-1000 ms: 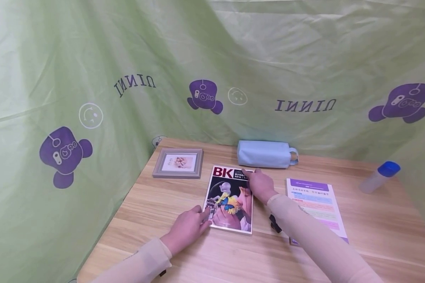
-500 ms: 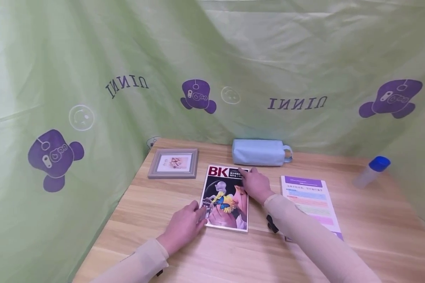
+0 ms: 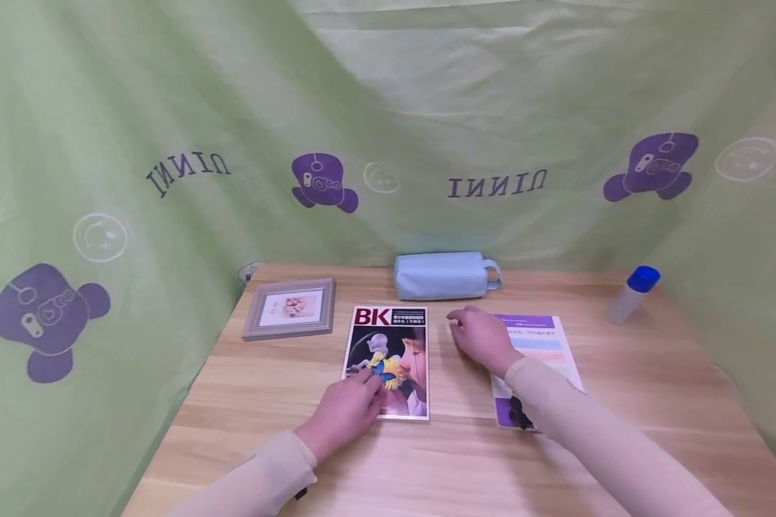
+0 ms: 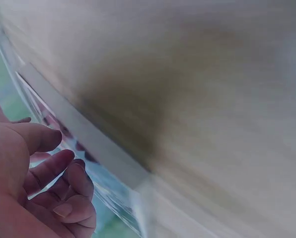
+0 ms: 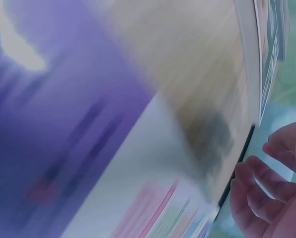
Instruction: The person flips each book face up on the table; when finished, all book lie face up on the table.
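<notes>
A magazine [image 3: 391,341] with a red "BK" title lies flat in the middle of the wooden table [image 3: 297,402]. My left hand [image 3: 352,402] rests on its lower left corner, fingers lying on the cover. In the left wrist view the left hand [image 4: 48,183] has loosely bent fingers beside the magazine's edge [image 4: 88,139]. My right hand [image 3: 480,336] sits just right of the magazine, over the bare wood and the left edge of a purple-headed leaflet [image 3: 546,345]. Its fingers are loosely curled and hold nothing. The right wrist view is blurred and shows the fingers [image 5: 262,188] above the leaflet [image 5: 78,148].
A framed picture [image 3: 289,309] lies at the back left. A light blue pouch [image 3: 441,276] lies along the back edge. A clear bottle with a blue cap [image 3: 630,294] stands at the back right. Green printed cloth [image 3: 168,108] walls in the table on three sides.
My right hand has come off the magazine's top right corner and moved right, to the gap beside the leaflet. My left hand has stayed on the lower left corner. The head view has shifted.
</notes>
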A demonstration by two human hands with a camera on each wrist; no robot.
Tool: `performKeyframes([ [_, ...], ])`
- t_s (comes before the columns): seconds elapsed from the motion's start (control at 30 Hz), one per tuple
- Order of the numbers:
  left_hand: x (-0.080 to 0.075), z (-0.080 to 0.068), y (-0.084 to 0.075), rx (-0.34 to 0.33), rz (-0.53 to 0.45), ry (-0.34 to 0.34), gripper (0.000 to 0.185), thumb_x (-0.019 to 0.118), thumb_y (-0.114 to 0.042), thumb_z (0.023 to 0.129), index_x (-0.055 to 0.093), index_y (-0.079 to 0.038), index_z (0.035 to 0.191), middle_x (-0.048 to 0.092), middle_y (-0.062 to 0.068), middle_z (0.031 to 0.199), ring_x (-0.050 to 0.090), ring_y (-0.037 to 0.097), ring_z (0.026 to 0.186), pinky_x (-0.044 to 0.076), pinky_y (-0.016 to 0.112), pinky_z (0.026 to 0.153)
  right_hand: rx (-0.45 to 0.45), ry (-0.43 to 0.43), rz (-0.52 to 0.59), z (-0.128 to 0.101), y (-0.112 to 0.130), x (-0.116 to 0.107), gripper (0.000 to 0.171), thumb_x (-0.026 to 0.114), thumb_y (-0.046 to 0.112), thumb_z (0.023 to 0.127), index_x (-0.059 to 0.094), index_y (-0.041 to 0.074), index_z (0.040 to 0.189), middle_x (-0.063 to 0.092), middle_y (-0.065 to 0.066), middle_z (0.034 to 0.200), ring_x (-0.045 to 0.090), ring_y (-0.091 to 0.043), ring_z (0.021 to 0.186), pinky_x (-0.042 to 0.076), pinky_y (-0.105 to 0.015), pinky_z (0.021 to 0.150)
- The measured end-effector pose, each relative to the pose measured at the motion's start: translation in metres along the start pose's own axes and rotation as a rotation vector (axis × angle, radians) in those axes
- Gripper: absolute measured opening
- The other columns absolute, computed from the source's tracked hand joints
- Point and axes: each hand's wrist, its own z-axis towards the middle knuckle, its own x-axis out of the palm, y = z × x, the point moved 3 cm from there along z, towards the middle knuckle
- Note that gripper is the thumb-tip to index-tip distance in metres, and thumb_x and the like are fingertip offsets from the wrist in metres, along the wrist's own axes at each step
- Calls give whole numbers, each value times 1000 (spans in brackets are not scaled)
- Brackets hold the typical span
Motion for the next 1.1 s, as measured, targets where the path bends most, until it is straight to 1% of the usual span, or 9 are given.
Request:
performKeyframes([
  [0.1, 1, 10, -4, 32, -3, -6, 9, 77, -22, 93, 70, -16, 93, 58, -5, 86, 54, 10, 65, 50, 27, 53, 28, -11, -2, -6, -9, -5, 26, 64, 17, 100, 78, 8, 119, 70, -13, 111, 71, -34, 94, 60, -51, 76],
  [0.23, 4, 24, -13, 87, 0, -6, 11, 77, -20, 90, 72, -15, 98, 56, -4, 89, 53, 11, 65, 48, 28, 51, 47, -46, -7, -13, -23, -10, 25, 64, 14, 98, 79, 8, 118, 68, -11, 105, 69, -29, 78, 57, -46, 60],
  [0.3, 6, 31, -19, 113, -2, 14, 14, 77, -21, 91, 72, -13, 101, 57, -3, 92, 55, 12, 67, 50, 27, 53, 50, -63, -14, -17, -29, -13, 26, 66, 12, 96, 79, 6, 118, 68, -12, 105, 68, -28, 76, 56, -45, 57],
  [0.37, 9, 38, -26, 134, -7, 43, 16, 76, -23, 93, 73, -12, 105, 59, -1, 97, 58, 13, 74, 54, 28, 60, 57, -74, -24, -21, -36, -15, 28, 67, 10, 94, 79, 6, 119, 68, -13, 105, 68, -29, 78, 58, -47, 60],
  [0.43, 11, 44, -34, 160, -11, 66, 23, 76, -25, 94, 74, -11, 113, 63, 1, 105, 62, 15, 85, 58, 30, 73, 67, -81, -38, -25, -42, -16, 30, 67, 9, 93, 78, 5, 120, 68, -15, 106, 68, -33, 85, 59, -50, 68],
  [0.53, 15, 51, -45, 205, -10, 79, 32, 77, -28, 95, 73, -11, 121, 66, 4, 118, 64, 19, 103, 58, 35, 91, 83, -85, -57, -28, -50, -18, 32, 69, 10, 92, 77, 4, 123, 69, -20, 112, 67, -39, 97, 59, -57, 81],
  [0.6, 17, 55, -51, 237, 3, 77, 36, 77, -31, 95, 72, -12, 124, 66, 6, 126, 63, 22, 112, 55, 37, 98, 95, -85, -68, -28, -54, -17, 33, 69, 10, 93, 75, 3, 124, 68, -23, 117, 65, -43, 103, 57, -59, 86],
  [0.87, 29, 64, -76, 323, 26, 107, 47, 73, -39, 97, 68, -13, 136, 60, 10, 142, 56, 26, 131, 47, 41, 110, 117, -57, -106, -28, -60, -16, 36, 71, 12, 93, 73, 1, 128, 65, -28, 122, 62, -47, 108, 53, -62, 92],
  [1.1, 36, 62, -86, 406, 66, 93, 52, 72, -48, 96, 68, -14, 136, 59, 12, 145, 54, 26, 134, 44, 39, 114, 143, -24, -97, -25, -56, -10, 41, 70, 14, 96, 68, -1, 134, 61, -27, 128, 61, -46, 114, 52, -61, 96],
])
